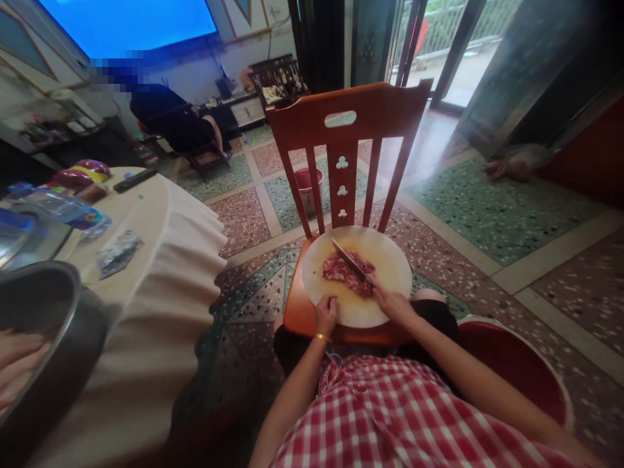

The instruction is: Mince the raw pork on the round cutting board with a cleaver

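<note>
Right hand (390, 303): fingers grasping the handle of a knife with a long dark metal blade (351, 260). Blade angles away and leftward from those fingers, lying across a patch of chopped red-pink meat (336, 272). Meat sits just beyond and left of the right fingertips, beyond the left ones too.

Left hand (327, 314): fingers curled at the near-left rim of a round whitish cutting board (398, 270), touching it; can't tell if they grip. Board is under meat and blade, on the seat of a reddish-brown wooden chair (337, 159), whose slatted back rises beyond both hands.

Farther left of left fingers: round table with cream cloth (188, 221), dark-grey metal basin (90, 338). Right of right fingers, nearer the body: wide dark-red tub (517, 374).
</note>
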